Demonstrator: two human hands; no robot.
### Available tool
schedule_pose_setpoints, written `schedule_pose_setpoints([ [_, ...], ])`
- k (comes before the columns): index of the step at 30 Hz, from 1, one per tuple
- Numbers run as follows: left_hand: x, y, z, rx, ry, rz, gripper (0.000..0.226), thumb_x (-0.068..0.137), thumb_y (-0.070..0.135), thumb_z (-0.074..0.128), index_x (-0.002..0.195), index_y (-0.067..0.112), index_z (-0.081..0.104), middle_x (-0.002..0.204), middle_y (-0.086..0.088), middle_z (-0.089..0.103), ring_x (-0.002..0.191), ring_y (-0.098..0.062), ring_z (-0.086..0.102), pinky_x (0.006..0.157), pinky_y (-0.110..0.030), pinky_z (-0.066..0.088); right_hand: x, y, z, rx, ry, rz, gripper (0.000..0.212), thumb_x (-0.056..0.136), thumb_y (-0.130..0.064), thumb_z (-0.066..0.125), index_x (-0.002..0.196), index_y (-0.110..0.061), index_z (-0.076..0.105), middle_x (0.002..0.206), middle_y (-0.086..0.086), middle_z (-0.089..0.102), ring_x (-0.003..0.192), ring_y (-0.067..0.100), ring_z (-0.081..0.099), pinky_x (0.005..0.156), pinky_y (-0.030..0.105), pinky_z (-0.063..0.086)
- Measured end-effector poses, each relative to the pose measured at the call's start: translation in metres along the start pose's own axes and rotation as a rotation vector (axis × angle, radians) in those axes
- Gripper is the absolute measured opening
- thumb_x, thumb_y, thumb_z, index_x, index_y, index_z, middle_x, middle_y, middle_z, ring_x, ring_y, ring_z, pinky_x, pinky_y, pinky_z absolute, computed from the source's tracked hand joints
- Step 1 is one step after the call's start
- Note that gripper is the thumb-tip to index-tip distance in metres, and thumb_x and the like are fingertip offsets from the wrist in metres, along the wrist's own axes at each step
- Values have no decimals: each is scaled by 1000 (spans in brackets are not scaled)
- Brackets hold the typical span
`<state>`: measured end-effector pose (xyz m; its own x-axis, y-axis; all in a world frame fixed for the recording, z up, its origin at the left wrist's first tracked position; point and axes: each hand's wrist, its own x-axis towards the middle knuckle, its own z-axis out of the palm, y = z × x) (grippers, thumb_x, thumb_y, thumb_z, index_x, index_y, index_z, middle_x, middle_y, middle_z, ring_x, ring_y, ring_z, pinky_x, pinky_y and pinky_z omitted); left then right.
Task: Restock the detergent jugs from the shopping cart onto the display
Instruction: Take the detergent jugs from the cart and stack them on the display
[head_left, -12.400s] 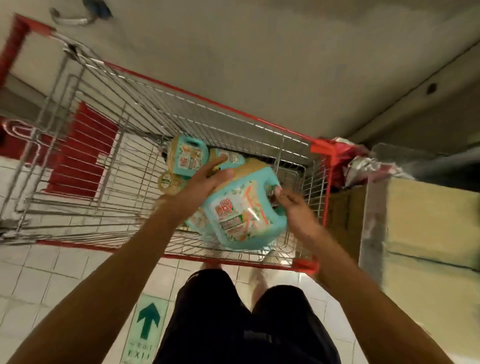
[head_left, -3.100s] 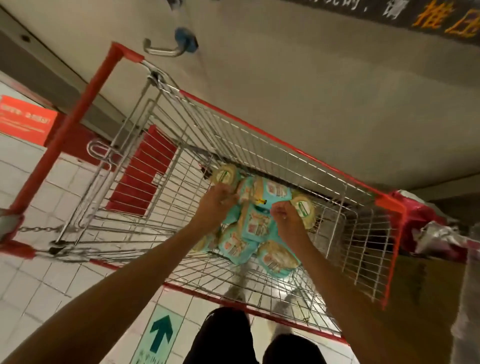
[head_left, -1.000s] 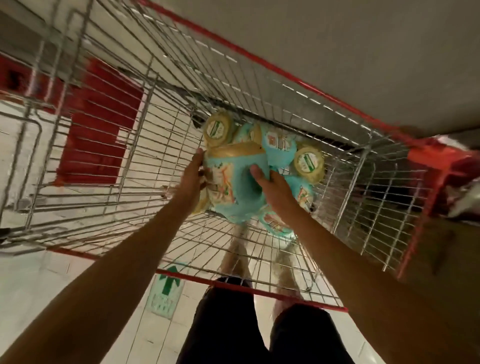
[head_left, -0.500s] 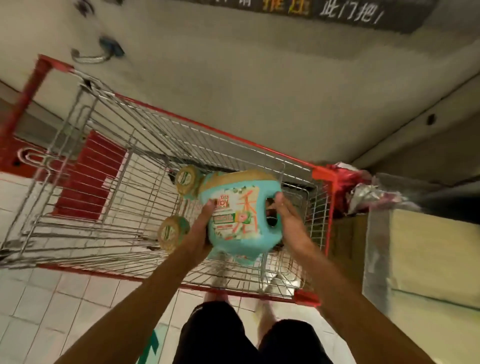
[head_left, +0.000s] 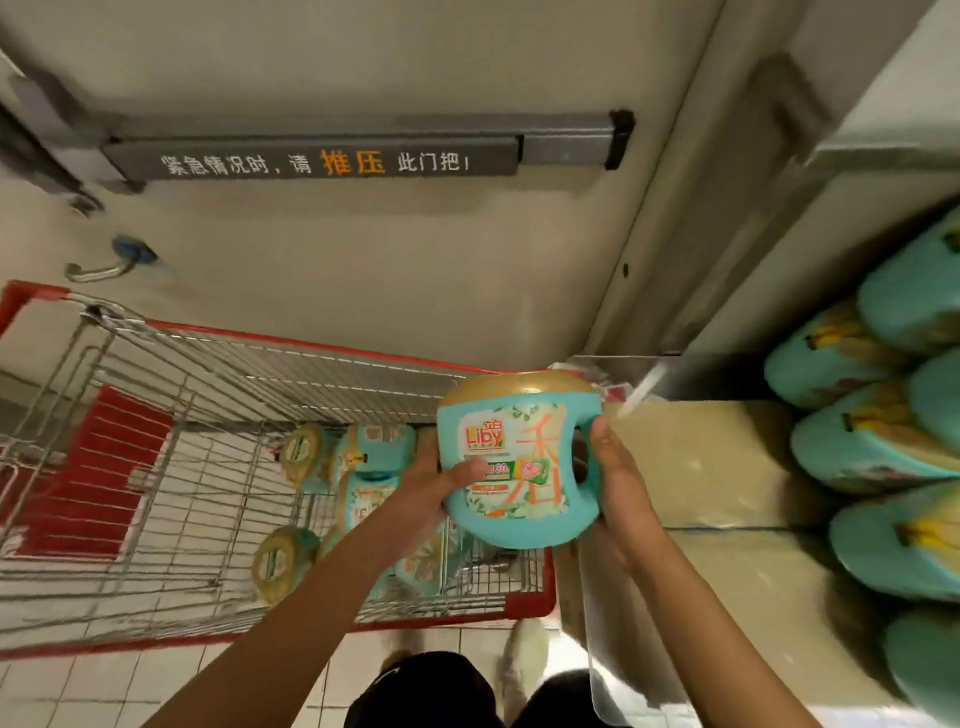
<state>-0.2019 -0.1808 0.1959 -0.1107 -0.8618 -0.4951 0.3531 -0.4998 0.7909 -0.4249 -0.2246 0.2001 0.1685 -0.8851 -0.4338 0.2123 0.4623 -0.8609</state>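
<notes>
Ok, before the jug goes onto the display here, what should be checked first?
1. The jug is above the shopping cart rim: ok.
2. The left grip holds its side, thumb across the label: ok.
3. The right grip holds the handle side: ok.
4. Bare display top beside the stacked jugs: ok.
5. The gold cap is tight: cannot tell.

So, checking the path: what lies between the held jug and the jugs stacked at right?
In the head view, only the right hand gripping the held jug, then bare beige surface up to the stacked jugs.
</notes>
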Motion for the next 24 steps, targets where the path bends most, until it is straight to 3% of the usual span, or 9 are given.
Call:
schedule_pose_setpoints([
  [3, 6, 1, 39, 57, -90, 14, 82, 65, 45, 99, 137, 24, 65, 134, -11, 72, 121, -34, 71, 88, -42, 63, -18, -21, -30, 17, 82, -86, 53, 103, -52, 47, 131, -12, 67, 123, 16, 75, 115, 39, 72, 98, 59, 59],
  [6, 12, 4, 80, 102, -165, 35, 67, 67, 39, 99, 128, 29, 72, 132, -11, 73, 119, -35, 71, 87, -43, 63, -37, -44, -61, 27, 136, -169, 43, 103, -53, 47, 116, -24, 77, 118, 14, 77, 112, 35, 73, 94, 49, 62],
  [9, 18, 6, 118, 153, -257, 74, 73, 73, 27, 97, 138, 19, 63, 135, -16, 70, 122, -39, 69, 89, -45, 62, -57, -65, -92, 57, 189, -247, 37, 104, -52, 51, 110, -28, 79, 117, 14, 77, 109, 32, 74, 92, 47, 63],
  [12, 22, 8, 157, 236, -388, 130, 78, 81, 14, 90, 148, 11, 51, 141, -17, 66, 128, -39, 65, 95, -46, 61, -78, -84, -128, 88, 255, -344, 40, 103, -55, 57, 119, -23, 75, 124, 15, 74, 114, 31, 73, 93, 48, 62],
  [15, 18, 14, 204, 340, -448, 188, 87, 71, 17, 97, 146, 16, 52, 136, -12, 71, 126, -32, 68, 96, -43, 61, -95, -98, -157, 136, 341, -432, 39, 104, -53, 57, 129, -27, 71, 134, 11, 71, 127, 31, 67, 100, 48, 59],
  [17, 13, 13, 233, 400, -440, 277, 92, 63, 16, 100, 142, 24, 55, 133, -8, 72, 124, -25, 69, 96, -39, 60, -105, -105, -174, 160, 380, -478, 43, 104, -50, 58, 137, -25, 67, 140, 12, 68, 133, 34, 62, 108, 57, 52],
  [20, 13, 3, 264, 453, -421, 356, 121, 54, 11, 104, 153, 10, 36, 142, -7, 64, 130, -17, 64, 100, -29, 57, -123, -114, -196, 177, 385, -539, 56, 100, -53, 64, 146, -20, 60, 145, 13, 64, 135, 33, 61, 103, 52, 56],
  [24, 17, -9, 298, 502, -514, 442, 121, 63, -5, 97, 153, 40, 29, 145, 17, 59, 136, -6, 57, 103, -21, 52, -142, -122, -225, 157, 414, -610, 43, 111, -35, 46, 147, -15, 57, 147, 14, 62, 138, 31, 58, 113, 49, 50],
])
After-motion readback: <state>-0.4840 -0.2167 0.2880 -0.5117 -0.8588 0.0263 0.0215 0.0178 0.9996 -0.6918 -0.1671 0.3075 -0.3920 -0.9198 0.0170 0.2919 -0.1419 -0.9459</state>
